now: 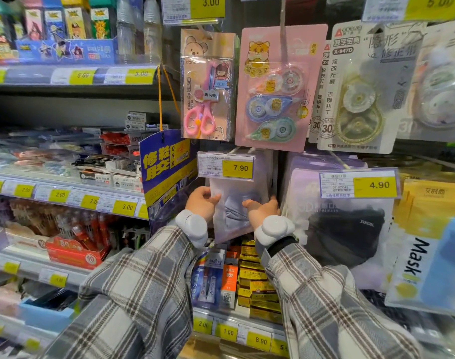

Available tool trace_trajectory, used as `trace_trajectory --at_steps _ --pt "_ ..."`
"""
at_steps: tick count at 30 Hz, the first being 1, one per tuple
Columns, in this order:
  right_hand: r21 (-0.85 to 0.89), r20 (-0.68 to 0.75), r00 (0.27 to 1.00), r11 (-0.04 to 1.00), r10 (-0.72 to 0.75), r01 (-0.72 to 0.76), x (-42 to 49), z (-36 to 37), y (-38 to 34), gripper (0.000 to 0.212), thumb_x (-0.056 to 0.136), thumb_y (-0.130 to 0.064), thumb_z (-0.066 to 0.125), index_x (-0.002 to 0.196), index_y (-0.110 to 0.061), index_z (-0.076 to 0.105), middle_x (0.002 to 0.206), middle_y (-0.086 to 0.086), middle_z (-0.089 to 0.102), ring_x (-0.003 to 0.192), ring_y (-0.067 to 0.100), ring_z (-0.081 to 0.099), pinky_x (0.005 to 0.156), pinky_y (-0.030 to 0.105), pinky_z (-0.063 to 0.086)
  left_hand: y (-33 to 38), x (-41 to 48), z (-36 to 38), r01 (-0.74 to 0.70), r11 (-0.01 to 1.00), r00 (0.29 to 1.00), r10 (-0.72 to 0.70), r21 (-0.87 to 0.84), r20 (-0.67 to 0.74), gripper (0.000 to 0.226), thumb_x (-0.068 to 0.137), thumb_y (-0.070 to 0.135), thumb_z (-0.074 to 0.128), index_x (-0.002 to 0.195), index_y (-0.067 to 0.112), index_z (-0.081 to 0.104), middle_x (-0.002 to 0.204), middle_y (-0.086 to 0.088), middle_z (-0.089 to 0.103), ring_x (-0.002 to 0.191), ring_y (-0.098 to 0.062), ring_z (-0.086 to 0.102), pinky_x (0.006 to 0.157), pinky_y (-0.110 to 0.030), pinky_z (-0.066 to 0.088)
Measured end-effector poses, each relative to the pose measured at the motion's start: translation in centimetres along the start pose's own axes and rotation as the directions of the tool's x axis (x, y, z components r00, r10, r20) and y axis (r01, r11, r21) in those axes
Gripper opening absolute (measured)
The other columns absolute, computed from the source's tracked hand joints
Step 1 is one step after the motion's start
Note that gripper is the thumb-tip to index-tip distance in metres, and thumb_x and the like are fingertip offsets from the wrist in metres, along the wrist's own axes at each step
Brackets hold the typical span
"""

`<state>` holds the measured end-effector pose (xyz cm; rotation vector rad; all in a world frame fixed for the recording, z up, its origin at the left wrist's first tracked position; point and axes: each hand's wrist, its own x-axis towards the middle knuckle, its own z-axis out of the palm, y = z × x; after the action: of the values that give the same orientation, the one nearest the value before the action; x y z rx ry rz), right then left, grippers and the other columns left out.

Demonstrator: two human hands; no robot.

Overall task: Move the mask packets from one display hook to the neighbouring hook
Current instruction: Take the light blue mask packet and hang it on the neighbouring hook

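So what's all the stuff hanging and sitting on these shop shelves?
mask packets: a stack, pale lilac, under the 7.90 tag, held at both sides
black mask packet: one in front, lilac pack, under the 4.90 tag
Mask pack: one, yellow and blue, far right
scissors card: one in front, pink scissors, upper middle
tiger correction tape card: one, pink, right of the scissors
correction tape cards: several, white, upper right
blue sign: one, blue with yellow letters, left of the masks
glue boxes: many, yellow, bottom shelf
price tags: many, yellow
left hand: on the stack's left edge
right hand: on the stack's right edge
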<state>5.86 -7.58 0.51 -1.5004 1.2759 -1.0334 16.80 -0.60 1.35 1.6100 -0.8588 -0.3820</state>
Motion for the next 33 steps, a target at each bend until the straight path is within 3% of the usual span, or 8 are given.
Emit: trace_trajectory --at_steps 2,6,9,15,23,26,31,33 --pt "0.02 -0.007 1.0 1.0 -0.006 0.006 -0.2 -0.2 0.0 0.08 0.082 -0.021 0.062 0.147 -0.006 0.018 0.152 0.018 0.029 0.139 0.035 0.03 0.113 0.039 0.026 0.0 -0.1 0.0 -0.022 0.999 1.0 0.022 0.023 -0.009 0.025 0.092 0.014 0.052 0.111 -0.001 0.059 0.097 -0.01 0.06 0.087 -0.019 0.053 0.081 -0.032 0.042" --pt "0.052 0.002 1.0 0.999 -0.005 0.005 -0.7 -0.3 0.1 0.081 0.082 -0.021 0.062 0.148 -0.007 0.017 0.153 0.016 0.028 0.14 0.035 0.029 0.114 0.04 0.025 0.1 0.0 -0.5 -0.027 1.0 0.999 0.027 0.009 -0.025 0.021 0.094 0.014 0.048 0.107 0.001 0.06 0.091 -0.015 0.059 0.082 -0.022 0.051 0.084 -0.043 0.048" --pt "0.086 0.002 1.0 0.996 -0.004 0.004 -1.3 -0.4 -0.1 0.081 0.082 -0.02 0.063 0.148 -0.007 0.016 0.154 0.016 0.028 0.141 0.034 0.028 0.115 0.04 0.024 0.6 -0.2 -1.1 -0.033 0.999 0.997 0.034 0.016 -0.068 0.023 0.094 0.014 0.046 0.108 0.002 0.06 0.104 -0.023 0.064 0.085 -0.027 0.057 0.088 -0.045 0.049" --pt "0.092 0.012 1.0 0.996 -0.01 0.009 -2.4 -0.7 -0.9 0.087 0.08 -0.031 0.066 0.148 -0.007 0.017 0.155 0.014 0.027 0.141 0.033 0.027 0.115 0.038 0.023 1.7 -0.9 -2.3 -0.047 0.994 0.993 0.058 0.101 -0.108 0.027 0.092 0.011 0.043 0.109 0.001 0.062 0.106 -0.013 0.065 0.086 -0.021 0.053 0.075 -0.027 0.038" --pt "0.083 -0.022 0.999 0.996 -0.026 0.028 -4.5 -1.2 -1.0 0.082 0.077 -0.025 0.069 0.145 -0.008 0.027 0.148 0.018 0.037 0.135 0.037 0.036 0.11 0.037 0.031 2.1 -2.2 -3.5 -0.067 0.995 0.99 0.075 0.073 -0.115 0.025 0.09 0.012 0.043 0.096 0.002 0.065 0.093 -0.014 0.065 0.079 -0.022 0.052 0.072 -0.029 0.039" --pt "0.098 -0.015 0.999 0.994 -0.046 0.047 -5.2 -1.9 -0.6 0.07 0.076 -0.015 0.067 0.139 -0.006 0.038 0.14 0.018 0.047 0.127 0.037 0.045 0.106 0.038 0.038 2.1 -2.9 -4.0 -0.089 0.99 0.989 0.101 0.108 -0.11 0.025 0.089 0.008 0.039 0.066 0.008 0.048 0.07 -0.014 0.042 0.07 -0.021 0.035 0.065 -0.032 0.028" --pt "0.142 0.02 0.997 0.987 -0.08 0.077 -6.7 -3.1 -0.7 0.047 0.074 -0.006 0.068 0.119 -0.001 0.057 0.113 0.005 0.064 0.103 0.025 0.061 0.089 0.036 0.048 2.1 -4.2 -4.8 -0.067 0.992 0.985 0.082 0.104 -0.152 0.023 0.087 0.006 0.037 0.064 0.009 0.041 0.071 -0.013 0.038 0.072 -0.019 0.032 0.063 -0.029 0.026" --pt "0.146 0.059 0.995 0.987 -0.077 0.068 -6.9 -3.1 -0.5 0.046 0.069 -0.01 0.071 0.113 -0.006 0.062 0.109 0.009 0.07 0.096 0.028 0.065 0.086 0.039 0.054 2.1 -4.6 -5.1 -0.045 0.993 0.985 0.062 0.107 -0.159 0.027 0.088 0.006 0.037 0.061 0.012 0.037 0.07 -0.011 0.038 0.073 -0.019 0.032 0.058 -0.03 0.024"
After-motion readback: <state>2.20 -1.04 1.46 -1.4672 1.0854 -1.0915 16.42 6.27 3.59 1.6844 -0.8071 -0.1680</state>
